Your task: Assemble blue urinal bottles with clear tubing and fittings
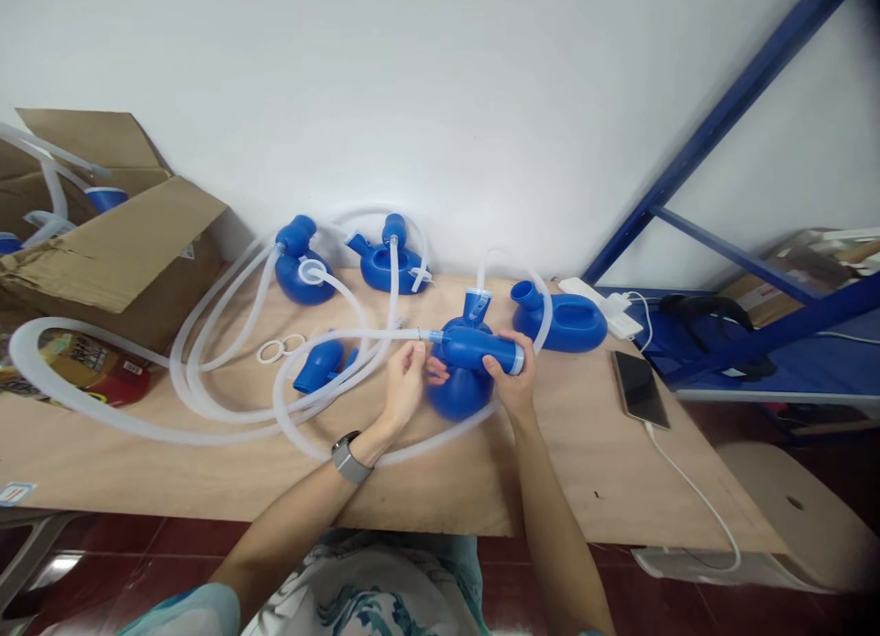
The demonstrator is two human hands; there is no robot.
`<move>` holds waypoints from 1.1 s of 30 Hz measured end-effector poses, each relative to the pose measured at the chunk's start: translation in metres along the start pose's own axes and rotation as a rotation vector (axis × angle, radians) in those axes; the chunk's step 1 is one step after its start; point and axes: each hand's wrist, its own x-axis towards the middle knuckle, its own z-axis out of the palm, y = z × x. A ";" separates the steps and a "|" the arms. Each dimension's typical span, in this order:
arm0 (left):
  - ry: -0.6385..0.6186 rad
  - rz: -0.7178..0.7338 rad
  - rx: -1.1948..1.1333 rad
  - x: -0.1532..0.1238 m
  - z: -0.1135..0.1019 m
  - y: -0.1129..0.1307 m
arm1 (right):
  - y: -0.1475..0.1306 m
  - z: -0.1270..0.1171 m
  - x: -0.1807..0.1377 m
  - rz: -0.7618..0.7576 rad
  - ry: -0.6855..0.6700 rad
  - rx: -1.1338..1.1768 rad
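Note:
My right hand (510, 379) is closed around a blue plastic cylinder (479, 350), held level above a blue round vessel (459, 394) on the wooden table (171, 462). My left hand (407, 378) pinches the end of a translucent white tube (357, 335) right at the cylinder's narrow left tip. That tube runs left into a tangle of looped hoses (220, 379). A watch sits on my left wrist.
Several more blue vessels (558, 321) with hoses lie at the table's back. An open cardboard box (103, 251) stands at the left. A phone (639, 389) on a white cable lies at the right, beside a blue metal rack (721, 123) and a stool (790, 508).

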 end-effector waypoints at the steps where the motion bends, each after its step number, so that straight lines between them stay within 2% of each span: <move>1: -0.061 -0.025 0.062 0.001 -0.005 0.004 | 0.000 -0.001 0.000 0.004 0.000 -0.009; 3: -0.129 0.004 0.297 0.002 -0.018 0.015 | 0.001 -0.004 0.001 0.011 -0.003 -0.014; 4: -0.096 0.076 0.469 0.001 -0.024 0.022 | 0.001 -0.006 0.002 0.018 -0.007 -0.009; 7: 0.102 0.446 0.991 0.000 -0.037 0.047 | 0.000 -0.009 0.002 0.044 -0.037 0.027; 8: 0.091 0.567 1.107 0.002 -0.038 0.055 | -0.001 -0.009 0.002 0.049 -0.050 0.039; 9: 0.019 0.669 1.182 0.005 -0.037 0.062 | -0.001 -0.009 0.002 0.051 -0.064 0.046; 11: -0.257 0.783 1.246 0.015 -0.033 0.069 | 0.000 -0.010 0.002 0.053 -0.092 0.052; 13: -0.528 0.760 1.251 0.028 -0.029 0.067 | 0.002 -0.009 0.001 0.059 -0.102 0.067; 14: -0.616 0.725 1.243 0.034 -0.028 0.064 | 0.003 -0.009 0.000 0.061 -0.095 0.080; 16: -0.679 0.677 1.232 0.043 -0.028 0.054 | 0.004 -0.008 -0.001 0.064 -0.074 0.095; 20: -0.601 0.646 1.314 0.046 -0.031 0.039 | 0.001 -0.007 -0.002 0.050 -0.052 0.040; 25: -0.490 0.638 1.419 0.040 -0.030 0.039 | -0.002 -0.008 0.000 0.033 -0.040 0.016; 30: -0.243 0.533 1.320 0.054 -0.040 0.035 | -0.003 -0.008 -0.007 0.096 0.044 0.049; 31: -0.243 0.518 1.302 0.058 -0.044 0.033 | -0.003 -0.009 -0.009 0.098 0.040 0.053; 33: -0.321 0.514 1.268 0.064 -0.051 0.027 | -0.001 -0.012 -0.010 0.100 0.027 0.064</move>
